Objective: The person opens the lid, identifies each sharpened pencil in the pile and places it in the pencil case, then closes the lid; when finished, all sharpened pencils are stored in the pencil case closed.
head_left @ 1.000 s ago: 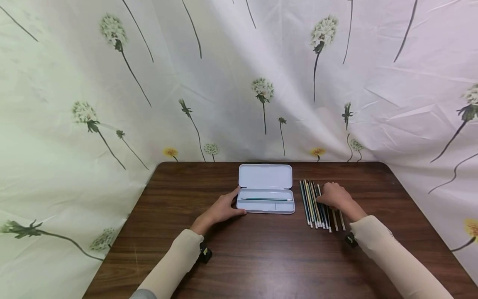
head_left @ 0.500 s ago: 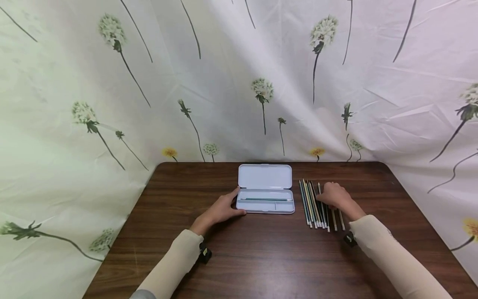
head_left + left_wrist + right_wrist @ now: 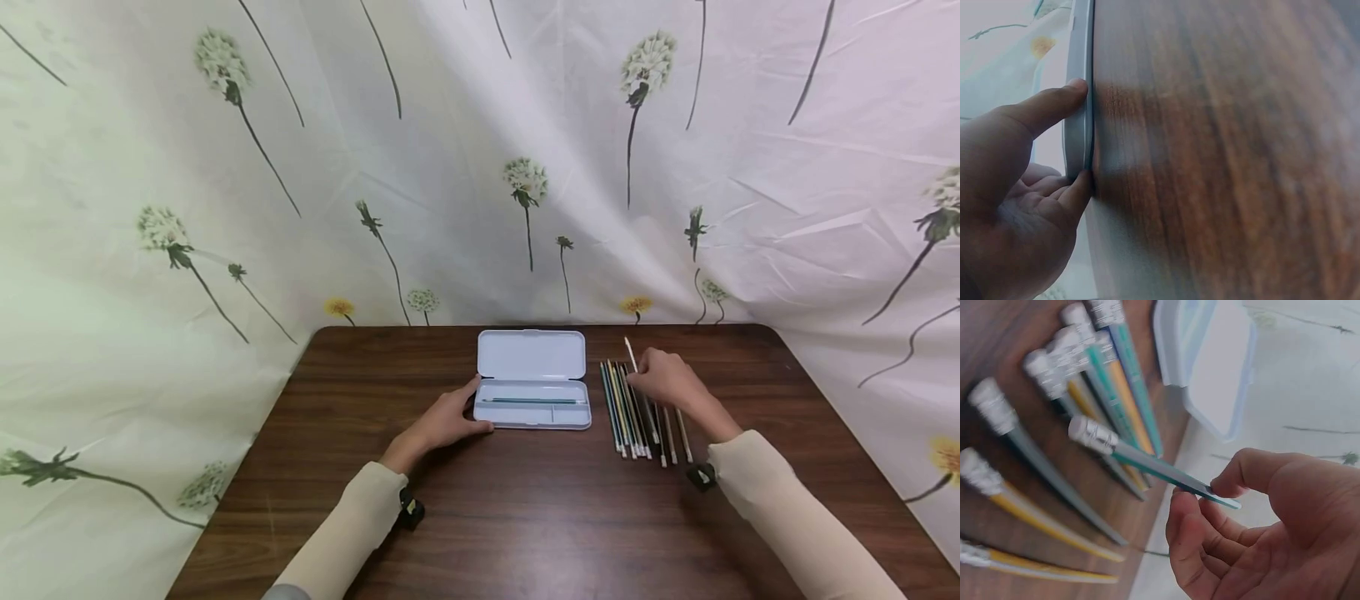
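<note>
A white pencil case [image 3: 531, 354] lies with its lid folded back, and a green pencil [image 3: 528, 401] rests in its rear compartment. My left hand [image 3: 447, 417] holds the left end of the case; in the left wrist view the thumb [image 3: 1060, 103] presses one side of it and the fingers bend around the end. My right hand [image 3: 671, 383] is over the pencil pile [image 3: 622, 412]. Between thumb and fingers it pinches a green pencil [image 3: 1160, 467] near the sharpened end, the eraser end slanting away toward the other pencils.
Dark wood table [image 3: 525, 517] under everything. Several green, yellow and dark pencils lie side by side right of the case, erasers toward me; two yellow ones [image 3: 1041, 522] lie a little apart. A flower-print cloth [image 3: 450, 167] hangs behind the table.
My right hand has lifted slightly and shifted left, raising a pencil whose upper end now points up past the fingers. The left hand and case stay put.
</note>
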Action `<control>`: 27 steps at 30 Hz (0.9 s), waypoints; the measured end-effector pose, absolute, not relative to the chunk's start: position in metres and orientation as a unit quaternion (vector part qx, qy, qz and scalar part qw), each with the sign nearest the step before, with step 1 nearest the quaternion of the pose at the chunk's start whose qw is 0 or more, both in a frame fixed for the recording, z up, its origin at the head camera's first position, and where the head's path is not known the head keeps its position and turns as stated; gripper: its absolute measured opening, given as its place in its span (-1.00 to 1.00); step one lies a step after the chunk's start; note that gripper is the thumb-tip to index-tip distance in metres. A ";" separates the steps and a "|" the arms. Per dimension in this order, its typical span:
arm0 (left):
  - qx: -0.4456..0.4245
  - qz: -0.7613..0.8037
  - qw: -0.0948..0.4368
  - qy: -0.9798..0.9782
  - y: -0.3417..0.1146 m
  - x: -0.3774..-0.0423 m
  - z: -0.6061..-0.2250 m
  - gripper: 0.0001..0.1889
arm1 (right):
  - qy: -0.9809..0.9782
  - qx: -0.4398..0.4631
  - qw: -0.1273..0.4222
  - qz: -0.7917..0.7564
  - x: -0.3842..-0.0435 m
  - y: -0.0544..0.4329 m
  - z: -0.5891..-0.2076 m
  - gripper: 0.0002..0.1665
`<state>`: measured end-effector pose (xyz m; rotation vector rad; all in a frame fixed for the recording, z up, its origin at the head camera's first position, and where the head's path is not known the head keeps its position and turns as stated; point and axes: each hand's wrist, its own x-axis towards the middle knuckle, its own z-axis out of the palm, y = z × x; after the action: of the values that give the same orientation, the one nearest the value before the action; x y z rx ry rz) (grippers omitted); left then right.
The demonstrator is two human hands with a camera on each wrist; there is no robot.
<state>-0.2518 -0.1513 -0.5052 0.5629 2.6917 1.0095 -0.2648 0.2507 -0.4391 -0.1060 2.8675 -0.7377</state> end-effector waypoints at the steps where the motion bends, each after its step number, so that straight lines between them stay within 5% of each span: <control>1: 0.191 0.345 0.105 0.913 -0.151 -0.252 -0.505 0.04 | 0.965 -0.043 0.080 -0.247 -0.265 0.248 -0.436 -0.67; 14: 0.190 0.351 0.103 0.911 -0.150 -0.252 -0.504 0.03 | 0.961 -0.168 0.034 -0.219 -0.271 0.195 -0.413 -0.84; 27: 0.181 0.340 0.108 0.916 -0.150 -0.253 -0.505 0.04 | 0.955 -0.238 0.068 -0.165 -0.288 0.147 -0.405 -0.86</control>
<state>-0.2529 -0.1503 -0.5045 0.5313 2.6959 1.0011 -0.2876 0.1471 -0.4054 -0.7161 2.8770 -0.4966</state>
